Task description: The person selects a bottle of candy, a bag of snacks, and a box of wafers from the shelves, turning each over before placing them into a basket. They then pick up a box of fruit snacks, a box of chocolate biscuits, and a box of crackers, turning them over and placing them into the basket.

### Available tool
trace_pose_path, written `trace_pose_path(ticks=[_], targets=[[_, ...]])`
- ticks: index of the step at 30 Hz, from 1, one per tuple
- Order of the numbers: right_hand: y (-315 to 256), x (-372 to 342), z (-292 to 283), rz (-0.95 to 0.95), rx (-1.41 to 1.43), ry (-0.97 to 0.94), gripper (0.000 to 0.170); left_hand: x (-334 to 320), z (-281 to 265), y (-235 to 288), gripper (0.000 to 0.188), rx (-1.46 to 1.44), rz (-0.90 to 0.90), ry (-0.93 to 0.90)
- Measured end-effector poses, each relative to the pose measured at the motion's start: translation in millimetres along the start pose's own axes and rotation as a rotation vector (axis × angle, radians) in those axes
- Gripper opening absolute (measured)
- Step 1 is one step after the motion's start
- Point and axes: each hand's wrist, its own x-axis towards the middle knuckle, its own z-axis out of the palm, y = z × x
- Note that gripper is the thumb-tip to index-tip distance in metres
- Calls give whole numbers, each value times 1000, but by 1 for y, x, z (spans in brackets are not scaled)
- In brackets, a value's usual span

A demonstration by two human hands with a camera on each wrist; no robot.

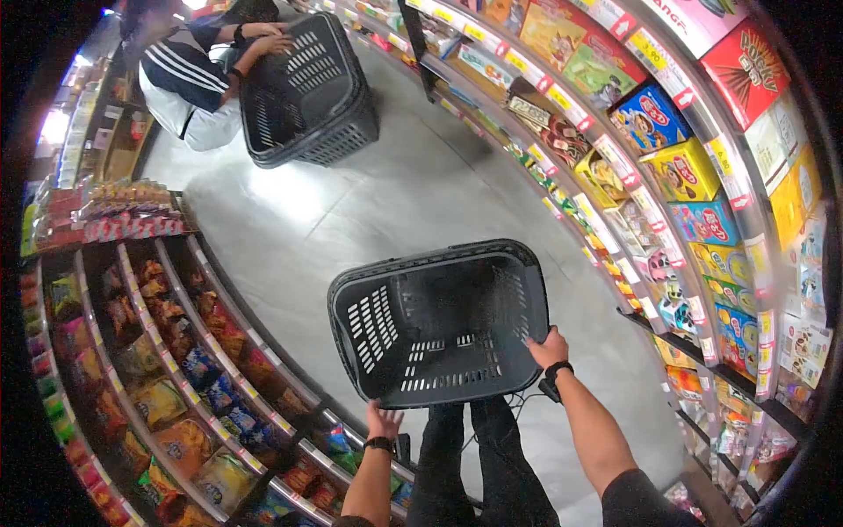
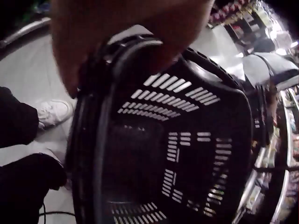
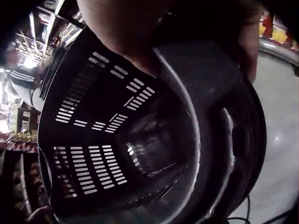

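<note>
Two bare hands, seen from above, hold one black shopping basket (image 1: 450, 403) above the floor, in front of the wearer's two legs (image 1: 442, 452) in black trousers. The left hand (image 1: 384, 422) is at the basket's near left corner, its fingers partly bent around the rim; the exact place of each finger is hard to tell. The right hand (image 1: 550, 349) grips the right end of the rim, curled closed with fingers outside. Each wrist wears one black band (image 1: 379, 443). The basket is tilted so that its inside faces up toward the wearer; slots pierce its walls, and no goods show in it. Two pale shoes (image 2: 55, 113) appear in the left wrist view, one of them partly hidden. Around the basket lies a grey, shiny floor (image 1: 351, 220), with one run of shelving on each side. The left shelves (image 1: 189, 400) carry many bagged snacks in several rows, too many to count. The right shelves (image 1: 632, 316) hold many boxes, among them one large red box (image 1: 751, 75) and one bright yellow box (image 1: 680, 172). Farther off, at upper left, one other person (image 1: 189, 83), with three white stripes on a dark sleeve, has hands on a second black basket (image 1: 356, 123).
</note>
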Motion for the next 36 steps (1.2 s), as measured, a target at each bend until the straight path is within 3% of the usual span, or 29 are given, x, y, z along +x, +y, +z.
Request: trace_pose_path(ticks=[3,6,7,10,11,14,18,19,20,26,33,36], targets=[[34,11,-20,21,29,15,56,48,2,-11,48,113,-178,-165],[79,16,-36,34,51,75,54,24,34,-14,31,412,-48,-202],[87,13,-46,78,63,65,54,-23,71,-1,33,410,-52,-109],[135,10,-62,146,167,96,50,-61,116,-9,42,647,167,-144],[155,9,-65,175,222,102,49,-50,120,-12,51,689,159,-239],[229,17,-64,250,281,123,52,-81,166,-17,38,861,117,-240],[282,-3,-71,313,433,117,48,-104,199,-35,42,1006,124,-325],[295,-6,-68,321,492,114,46,-95,198,-44,57,948,161,-393],[306,-8,-62,363,542,179,44,-89,195,-52,57,942,166,-377],[287,-51,-58,391,946,338,41,-109,234,-47,56,923,188,-353],[294,-68,-24,344,950,498,50,-103,263,-32,70,902,237,-537],[295,-56,-16,377,981,534,56,-94,293,-25,65,990,204,-643]])
